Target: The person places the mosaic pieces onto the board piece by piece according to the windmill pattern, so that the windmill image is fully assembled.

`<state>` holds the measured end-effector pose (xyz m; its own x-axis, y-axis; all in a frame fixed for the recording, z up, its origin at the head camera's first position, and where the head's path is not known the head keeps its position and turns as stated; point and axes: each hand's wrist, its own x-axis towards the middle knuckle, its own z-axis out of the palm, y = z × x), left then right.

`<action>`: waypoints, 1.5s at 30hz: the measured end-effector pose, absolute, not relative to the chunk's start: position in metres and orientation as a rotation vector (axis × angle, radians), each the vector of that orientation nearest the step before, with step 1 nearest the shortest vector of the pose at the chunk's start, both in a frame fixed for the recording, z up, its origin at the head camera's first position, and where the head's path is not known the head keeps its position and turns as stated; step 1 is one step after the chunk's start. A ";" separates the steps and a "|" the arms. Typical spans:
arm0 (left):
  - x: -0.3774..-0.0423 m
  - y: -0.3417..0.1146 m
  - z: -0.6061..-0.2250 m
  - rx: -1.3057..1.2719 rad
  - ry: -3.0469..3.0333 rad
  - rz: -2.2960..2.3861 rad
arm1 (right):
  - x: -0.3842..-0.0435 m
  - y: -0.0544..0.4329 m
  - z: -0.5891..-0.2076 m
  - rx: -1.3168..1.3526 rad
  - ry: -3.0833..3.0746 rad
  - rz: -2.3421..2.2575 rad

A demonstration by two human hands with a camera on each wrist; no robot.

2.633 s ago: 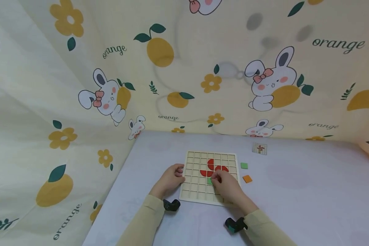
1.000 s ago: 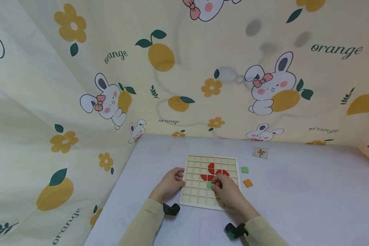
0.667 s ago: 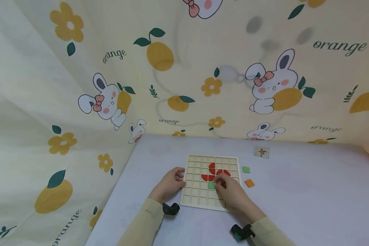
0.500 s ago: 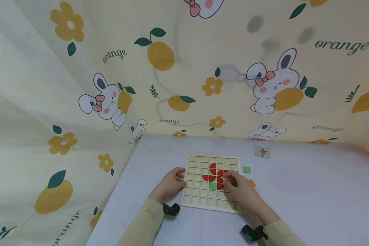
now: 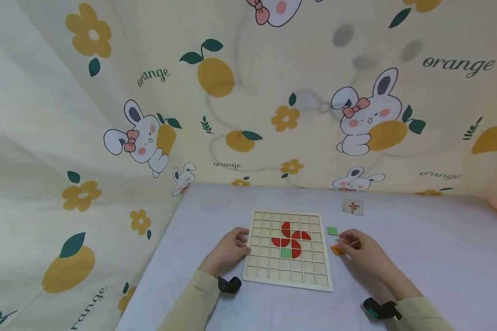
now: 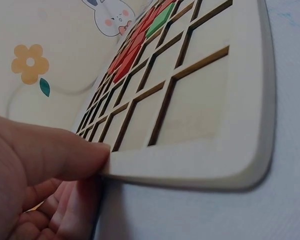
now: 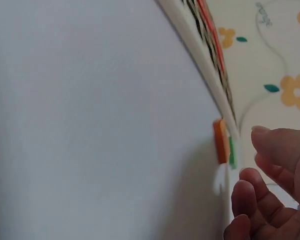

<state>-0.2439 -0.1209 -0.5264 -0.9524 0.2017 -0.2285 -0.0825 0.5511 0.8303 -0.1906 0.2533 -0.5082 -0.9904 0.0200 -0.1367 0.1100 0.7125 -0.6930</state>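
A pale wooden grid board (image 5: 287, 284) lies on the table. Rounded red pieces (image 5: 296, 248) form a pinwheel in its cells, with a green square tile (image 5: 286, 253) directly below. At the board's left edge my left hand (image 5: 228, 250) grips the rim; in the left wrist view the thumb (image 6: 85, 155) lies on top, fingers lower down. My right hand (image 5: 366, 253) hovers right of the board over an orange square tile (image 5: 335, 249), partly covering it. In the right wrist view its thumb and fingers are apart with nothing between them, beside the orange tile (image 7: 221, 141).
A loose green square tile (image 5: 332, 231) lies between the board and the right hand. Farther back is a small card (image 5: 352, 207) printed with a pinwheel on a grid. A patterned cloth (image 5: 248, 92) hangs behind the table (image 5: 439, 257).
My right hand has let go of the green tile in the board and moved right to the orange tile, uncovering the lower red piece. The left hand stays at the board's edge.
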 end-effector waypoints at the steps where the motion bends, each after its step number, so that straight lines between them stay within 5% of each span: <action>1: -0.244 -0.121 -0.526 0.097 2.495 1.351 | -0.190 0.255 -0.509 0.103 2.794 -1.137; 45: -0.241 -0.117 -0.524 0.042 2.489 1.378 | -0.191 0.262 -0.527 -0.088 2.803 -1.080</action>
